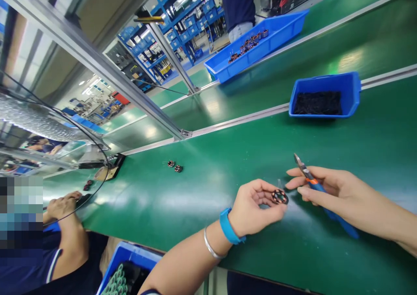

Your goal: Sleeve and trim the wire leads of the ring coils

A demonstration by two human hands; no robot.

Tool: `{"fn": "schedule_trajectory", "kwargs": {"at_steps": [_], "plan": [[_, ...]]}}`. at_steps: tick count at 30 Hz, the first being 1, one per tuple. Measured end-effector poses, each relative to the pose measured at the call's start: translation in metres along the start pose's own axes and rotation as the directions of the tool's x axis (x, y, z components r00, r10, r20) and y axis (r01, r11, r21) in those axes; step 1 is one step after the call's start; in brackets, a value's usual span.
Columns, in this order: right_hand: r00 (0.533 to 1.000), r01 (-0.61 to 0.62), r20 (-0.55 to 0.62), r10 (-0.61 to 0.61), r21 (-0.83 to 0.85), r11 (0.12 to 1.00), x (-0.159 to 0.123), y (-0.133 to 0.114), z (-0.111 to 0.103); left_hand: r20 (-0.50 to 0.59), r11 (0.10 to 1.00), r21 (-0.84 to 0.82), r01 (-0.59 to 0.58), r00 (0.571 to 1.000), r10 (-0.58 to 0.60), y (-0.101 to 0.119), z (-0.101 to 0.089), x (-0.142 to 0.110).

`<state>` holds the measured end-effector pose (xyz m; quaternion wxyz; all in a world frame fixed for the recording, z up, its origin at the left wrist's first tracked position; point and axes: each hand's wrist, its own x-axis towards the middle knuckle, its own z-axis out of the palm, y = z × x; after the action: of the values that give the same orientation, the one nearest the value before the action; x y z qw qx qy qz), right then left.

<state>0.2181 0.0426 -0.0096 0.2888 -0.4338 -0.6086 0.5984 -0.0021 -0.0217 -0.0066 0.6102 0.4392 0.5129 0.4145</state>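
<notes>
My left hand (252,208), with a blue wrist strap and a silver bangle at the wrist, pinches a small ring-shaped stator (279,197) with copper windings between thumb and fingers. A thin translucent bit sticks up from the ring. Just to the right, my right hand (347,195) grips diagonal cutters (314,184) with blue and orange handles. Their metal jaws point up and away, apart from the stator. Two more stators, one (178,168) beside another (170,163), lie on the green bench (202,190) to the left.
A blue bin (357,95) of black parts stands at the back right. Beyond it, a long blue tray (224,74) holds several stators. A metal post (143,104) slants over the bench. At left a co-worker's hands (63,206) work; a blue crate (130,249) sits below the edge.
</notes>
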Motion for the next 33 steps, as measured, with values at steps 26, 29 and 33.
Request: {"fn": "schedule_trajectory", "kwargs": {"at_steps": [26,29,33], "plan": [[0.872,-0.420,0.287,0.397,0.023,0.907,-0.040,-0.015,-0.010,0.366,0.953,-0.161,0.257,0.912,-0.184,0.006,-0.023,-0.005],[0.852,-0.411,0.366,0.375,0.022,0.911,-0.035,0.000,-0.015,0.352,0.951,-0.147,0.271,0.913,-0.206,0.004,-0.024,-0.005],[0.829,-0.364,0.453,0.329,-0.009,0.931,-0.034,0.017,-0.019,0.344,0.948,-0.149,0.280,0.914,-0.216,0.003,-0.024,-0.004]]}}
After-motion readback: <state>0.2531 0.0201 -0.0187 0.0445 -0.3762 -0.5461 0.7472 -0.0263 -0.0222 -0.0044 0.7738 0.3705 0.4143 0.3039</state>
